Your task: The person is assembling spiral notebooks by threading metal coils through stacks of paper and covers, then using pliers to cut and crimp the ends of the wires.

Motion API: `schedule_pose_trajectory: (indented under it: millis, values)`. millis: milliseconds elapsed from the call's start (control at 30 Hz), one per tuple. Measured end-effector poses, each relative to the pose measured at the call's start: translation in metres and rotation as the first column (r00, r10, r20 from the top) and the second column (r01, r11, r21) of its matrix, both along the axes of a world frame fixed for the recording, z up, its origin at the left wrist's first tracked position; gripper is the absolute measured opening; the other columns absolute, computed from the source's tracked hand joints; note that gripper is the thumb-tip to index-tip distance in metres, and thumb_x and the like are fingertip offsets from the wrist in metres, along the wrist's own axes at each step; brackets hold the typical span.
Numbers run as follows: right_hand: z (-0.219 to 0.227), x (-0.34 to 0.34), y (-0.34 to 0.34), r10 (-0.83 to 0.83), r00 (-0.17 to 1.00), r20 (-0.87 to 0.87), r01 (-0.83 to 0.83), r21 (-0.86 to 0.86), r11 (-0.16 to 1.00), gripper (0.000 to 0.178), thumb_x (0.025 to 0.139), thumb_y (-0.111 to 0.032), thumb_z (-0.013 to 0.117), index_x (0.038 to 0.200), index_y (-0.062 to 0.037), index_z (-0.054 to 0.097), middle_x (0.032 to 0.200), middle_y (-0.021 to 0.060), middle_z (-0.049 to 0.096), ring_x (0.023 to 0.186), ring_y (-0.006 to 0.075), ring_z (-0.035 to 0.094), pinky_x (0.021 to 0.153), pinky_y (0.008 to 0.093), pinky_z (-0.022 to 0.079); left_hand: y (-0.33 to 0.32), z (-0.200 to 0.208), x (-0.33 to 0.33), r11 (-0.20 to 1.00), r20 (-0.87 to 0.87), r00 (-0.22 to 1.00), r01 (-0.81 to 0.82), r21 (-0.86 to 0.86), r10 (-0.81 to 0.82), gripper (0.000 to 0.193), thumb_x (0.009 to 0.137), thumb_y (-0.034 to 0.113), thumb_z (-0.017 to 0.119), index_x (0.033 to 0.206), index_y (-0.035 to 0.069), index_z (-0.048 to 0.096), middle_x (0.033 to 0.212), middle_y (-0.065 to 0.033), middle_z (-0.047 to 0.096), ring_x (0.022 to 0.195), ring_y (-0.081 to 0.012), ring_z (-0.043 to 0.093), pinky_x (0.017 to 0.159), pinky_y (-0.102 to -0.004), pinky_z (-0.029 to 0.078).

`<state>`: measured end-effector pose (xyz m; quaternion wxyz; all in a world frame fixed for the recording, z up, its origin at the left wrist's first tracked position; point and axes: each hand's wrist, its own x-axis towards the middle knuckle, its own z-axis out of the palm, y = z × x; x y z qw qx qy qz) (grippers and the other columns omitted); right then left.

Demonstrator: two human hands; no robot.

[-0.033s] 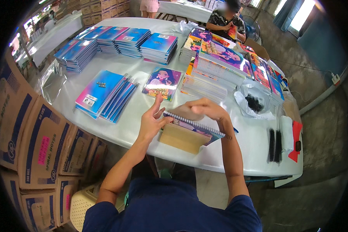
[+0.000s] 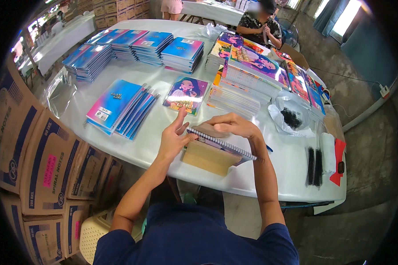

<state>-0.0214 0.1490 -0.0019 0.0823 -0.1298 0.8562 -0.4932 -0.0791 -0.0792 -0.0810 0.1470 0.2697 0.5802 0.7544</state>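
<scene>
A spiral notebook (image 2: 217, 147) stands tilted on its edge at the table's near side, its wire coil running along the top. A plain tan board (image 2: 208, 160) faces me below the coil. My left hand (image 2: 176, 138) holds the notebook's left end, thumb near the coil and forefinger stretched away. Over the coil's far side, my right hand (image 2: 235, 125) is closed with curled fingers; what they grip, if anything, is hidden. Just beyond lies a glossy purple cover with a cartoon figure (image 2: 186, 93). Several blue-pink spiral notebooks (image 2: 119, 106) lie to the left.
Stacks of blue-pink notebooks (image 2: 181, 52) line the far left. Piles of colourful covers and pages (image 2: 256, 66) fill the far right. Black coils lie in a white plastic bag (image 2: 290, 118), more black coils (image 2: 314, 167) nearby. Cartons (image 2: 48, 163) rise at left. A co-worker (image 2: 260, 28) sits opposite.
My right hand has shifted slightly left along the coil, its fingers curled tighter. My left hand stays put. The co-worker's hands have moved, and the orange-red item in them no longer shows.
</scene>
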Motion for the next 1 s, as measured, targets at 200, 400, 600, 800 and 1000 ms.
schedule_pose_trajectory:
  millis: [200, 400, 600, 800, 1000]
  values:
    - [-0.011, 0.021, 0.014, -0.239, 0.964, 0.115, 0.194, 0.306, 0.932, 0.04, 0.091, -0.036, 0.061, 0.118, -0.0075, 0.067, 0.114, 0.0175, 0.064, 0.104, 0.027, 0.06, 0.09, 0.0342, 0.045, -0.003, 0.016, -0.014, 0.943, -0.154, 0.935, 0.298, -0.149, -0.32, 0.06, 0.088, 0.029, 0.069, 0.139, 0.006, 0.047, 0.133, -0.0138, 0.054, 0.124, -0.0173, 0.05, 0.094, -0.0286, 0.045]
    - [-0.062, 0.071, 0.035, -0.332, 0.865, -0.376, 0.501, 0.646, 0.576, 0.057, 0.081, -0.039, 0.07, 0.133, -0.023, 0.054, 0.128, 0.0199, 0.053, 0.12, 0.035, 0.05, 0.097, 0.0502, 0.038, 0.005, 0.031, -0.06, 0.974, -0.248, 0.955, 0.115, -0.193, -0.162, 0.043, 0.096, 0.033, 0.058, 0.128, 0.004, 0.059, 0.113, -0.0084, 0.068, 0.106, -0.0111, 0.059, 0.081, -0.0236, 0.047]
    - [-0.127, 0.148, 0.091, -0.654, 0.612, -0.445, 0.687, 0.708, 0.162, 0.055, 0.085, -0.035, 0.065, 0.134, -0.0121, 0.05, 0.13, 0.0257, 0.048, 0.124, 0.0398, 0.043, 0.098, 0.0563, 0.033, -0.037, 0.13, 0.016, 0.945, -0.457, 0.828, 0.263, -0.195, -0.325, 0.049, 0.089, 0.015, 0.062, 0.135, 0.004, 0.051, 0.139, -0.0105, 0.051, 0.123, -0.0224, 0.052, 0.104, -0.0382, 0.041]
    - [-0.108, 0.156, 0.05, -0.754, 0.415, -0.509, 0.851, 0.511, 0.124, 0.043, 0.09, -0.027, 0.061, 0.128, -0.0084, 0.053, 0.114, 0.0214, 0.053, 0.102, 0.0342, 0.054, 0.087, 0.0484, 0.042, 0.01, 0.052, 0.09, 0.882, -0.825, 0.493, -0.21, -0.422, -0.277, 0.055, 0.077, 0.036, 0.071, 0.128, 0.017, 0.06, 0.135, -0.0077, 0.055, 0.124, -0.0375, 0.05, 0.103, -0.0539, 0.037]
    - [-0.051, 0.192, -0.049, -0.724, 0.485, -0.49, 0.832, 0.003, 0.555, 0.034, 0.085, -0.017, 0.067, 0.116, -0.0057, 0.062, 0.105, 0.0146, 0.058, 0.084, 0.0277, 0.058, 0.075, 0.0373, 0.049, 0.024, 0.03, 0.088, 0.862, -0.957, 0.192, -0.421, -0.282, -0.219, 0.063, 0.075, 0.042, 0.073, 0.134, 0.027, 0.055, 0.133, -0.0059, 0.055, 0.116, -0.0416, 0.052, 0.094, -0.0567, 0.041]
